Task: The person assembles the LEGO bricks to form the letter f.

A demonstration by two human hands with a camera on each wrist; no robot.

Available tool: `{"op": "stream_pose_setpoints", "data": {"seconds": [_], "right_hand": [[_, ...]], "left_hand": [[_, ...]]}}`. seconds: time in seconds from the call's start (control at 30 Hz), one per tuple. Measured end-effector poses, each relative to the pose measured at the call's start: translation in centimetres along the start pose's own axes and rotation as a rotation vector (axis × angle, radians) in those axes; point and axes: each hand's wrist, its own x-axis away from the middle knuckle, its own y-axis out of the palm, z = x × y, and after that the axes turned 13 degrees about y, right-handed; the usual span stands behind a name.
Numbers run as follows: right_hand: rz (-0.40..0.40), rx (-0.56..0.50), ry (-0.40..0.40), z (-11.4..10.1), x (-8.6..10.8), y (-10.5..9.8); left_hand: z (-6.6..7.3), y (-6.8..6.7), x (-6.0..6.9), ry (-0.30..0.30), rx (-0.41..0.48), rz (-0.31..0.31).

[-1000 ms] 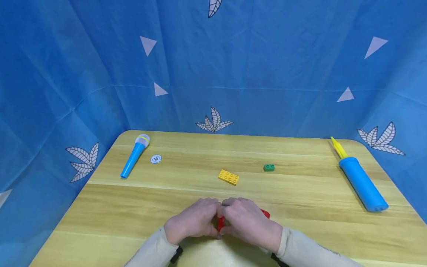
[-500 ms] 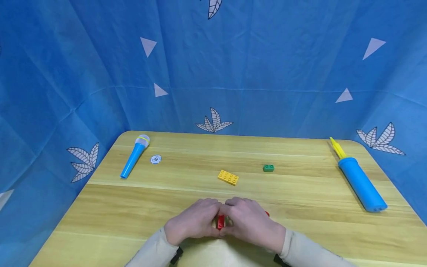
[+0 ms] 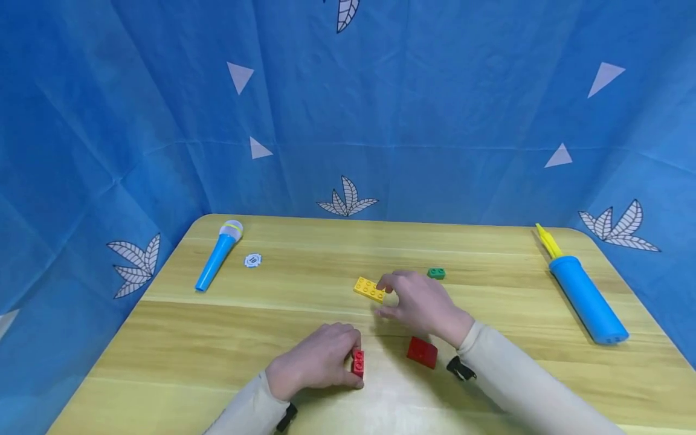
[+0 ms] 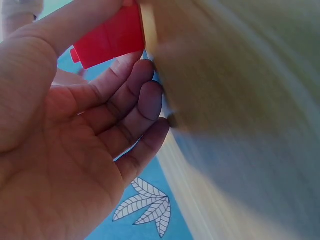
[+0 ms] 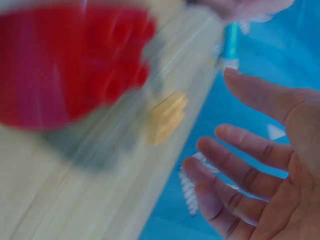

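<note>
My left hand (image 3: 321, 357) rests on the near part of the table and pinches a small red toy brick (image 3: 358, 364) between thumb and fingers. The left wrist view shows that brick (image 4: 112, 37) held close to the tabletop. My right hand (image 3: 424, 305) is over the table with its fingers spread and nothing in them. Its fingertips are beside the right end of a flat yellow toy brick (image 3: 367, 289); whether they touch it I cannot tell. Below the right hand lies another red toy brick (image 3: 422, 353), whose studs appear blurred in the right wrist view.
A small green brick (image 3: 436, 273) lies just beyond the right hand. Far left are a blue toy microphone (image 3: 219, 257) and a white-and-blue poker chip (image 3: 252, 260). At the right lies a blue hand pump (image 3: 587, 299) with a yellow nozzle. Blue cloth (image 3: 435, 121) hangs behind the table.
My right hand has come away from the left hand and moved forward to the yellow brick, uncovering the red brick on the table. My left hand has stayed in place with its red brick.
</note>
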Motion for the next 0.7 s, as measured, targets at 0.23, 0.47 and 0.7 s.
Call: {"op": "stream_pose_setpoints", "data": {"seconds": [0.23, 0.47, 0.7], "right_hand": [[-0.06, 0.034, 0.082, 0.8, -3.6, 1.8], [-0.116, 0.029, 0.124, 0.3, -4.7, 2.8], [-0.131, 0.057, 0.158, 0.1, -5.1, 2.9]], "left_hand": [[0.0, 0.1, 0.0, -0.004, -0.013, 0.0], [0.1, 0.2, 0.1, 0.005, -0.023, 0.009], [0.0, 0.2, 0.1, 0.0, -0.025, 0.01]]}}
